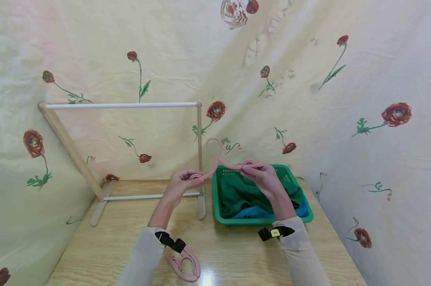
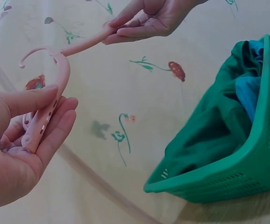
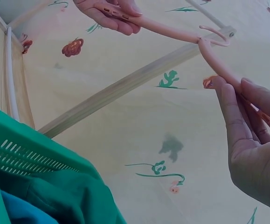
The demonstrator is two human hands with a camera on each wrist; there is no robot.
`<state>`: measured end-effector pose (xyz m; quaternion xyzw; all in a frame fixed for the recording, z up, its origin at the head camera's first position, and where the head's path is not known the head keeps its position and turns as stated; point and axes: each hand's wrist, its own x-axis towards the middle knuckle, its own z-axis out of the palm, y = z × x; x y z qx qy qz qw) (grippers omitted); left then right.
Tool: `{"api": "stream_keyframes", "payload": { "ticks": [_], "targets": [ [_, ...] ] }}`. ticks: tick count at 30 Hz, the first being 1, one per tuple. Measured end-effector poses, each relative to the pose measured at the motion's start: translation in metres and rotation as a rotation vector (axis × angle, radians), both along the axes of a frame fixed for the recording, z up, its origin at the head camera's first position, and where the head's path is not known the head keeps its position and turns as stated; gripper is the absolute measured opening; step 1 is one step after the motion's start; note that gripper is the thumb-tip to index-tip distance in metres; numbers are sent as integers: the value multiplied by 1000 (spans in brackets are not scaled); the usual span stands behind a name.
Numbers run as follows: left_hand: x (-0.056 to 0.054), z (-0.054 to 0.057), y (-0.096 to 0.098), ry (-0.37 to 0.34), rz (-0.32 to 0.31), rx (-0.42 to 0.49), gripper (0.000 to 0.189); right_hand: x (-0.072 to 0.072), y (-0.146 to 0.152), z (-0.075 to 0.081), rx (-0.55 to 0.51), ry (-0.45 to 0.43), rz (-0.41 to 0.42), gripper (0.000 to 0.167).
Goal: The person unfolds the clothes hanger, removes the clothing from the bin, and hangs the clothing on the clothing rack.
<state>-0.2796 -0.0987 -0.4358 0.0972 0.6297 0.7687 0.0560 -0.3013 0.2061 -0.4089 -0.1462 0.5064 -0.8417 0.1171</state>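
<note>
A pink plastic folding hanger (image 1: pixel 219 160) is held up between both hands, its hook pointing upward and its two arms spread apart. My left hand (image 1: pixel 181 183) pinches one arm between thumb and fingers; slots along that arm show in the left wrist view. The other arm is gripped by my right hand (image 1: pixel 263 178), in front of the green basket (image 1: pixel 263 221). Dark green cloth (image 2: pixel 209 126) and some blue cloth (image 2: pixel 249 93) lie inside the basket. A second pink hanger (image 1: pixel 187 266), folded, rests on the table below my left wrist.
To the left stands a rack with a white top rod (image 1: pixel 122 105), wooden side posts and a lower rod (image 1: pixel 147 196). Flower-patterned fabric (image 1: pixel 165 71) hangs behind and along the sides of the wooden table (image 1: pixel 129 238).
</note>
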Motion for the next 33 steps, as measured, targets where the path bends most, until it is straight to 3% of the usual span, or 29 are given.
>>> {"api": "stream_keyframes", "payload": {
  "ticks": [6,12,17,26,33],
  "targets": [
    [0,3,-5,18,32,-3,37,1,0,1,146,16,-6,23],
    [0,8,-10,36,39,-11,22,0,2,1,345,30,-17,22],
    [-1,10,-14,54,49,-44,21,-2,3,0,473,59,-28,9],
    [1,13,-11,48,56,-68,35,-1,0,-5,491,49,-36,7],
    [-1,14,-11,71,46,-137,37,1,0,-7,497,19,-46,12]
  ]
}}
